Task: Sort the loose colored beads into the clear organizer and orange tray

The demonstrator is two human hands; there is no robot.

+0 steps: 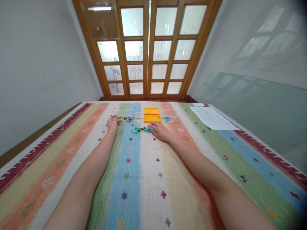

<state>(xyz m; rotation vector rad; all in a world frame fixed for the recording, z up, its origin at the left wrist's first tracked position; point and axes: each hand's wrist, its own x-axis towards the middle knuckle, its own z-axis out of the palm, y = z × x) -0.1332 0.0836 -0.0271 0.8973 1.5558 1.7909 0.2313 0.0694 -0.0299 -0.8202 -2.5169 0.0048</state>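
Near the far edge of the table, my left hand (112,124) is at the left end of a row of clear plastic boxes, its fingers somewhat apart beside small green pieces. Further along the row are dark red pieces (129,119), yellow pieces (138,120) and blue pieces (165,119). An open orange box (152,111) holds a few small pale pieces. In front of it lies a loose mixed pile of green, dark red and blue pieces (142,130). My right hand (158,130) rests flat with fingers stretched out at the pile's right side.
A striped, patterned tablecloth (144,179) covers the table. White printed sheets (211,117) lie at the far right. A pale glass-like panel (259,115) stands along the right wall. Wooden doors with frosted panes (147,51) are beyond the table.
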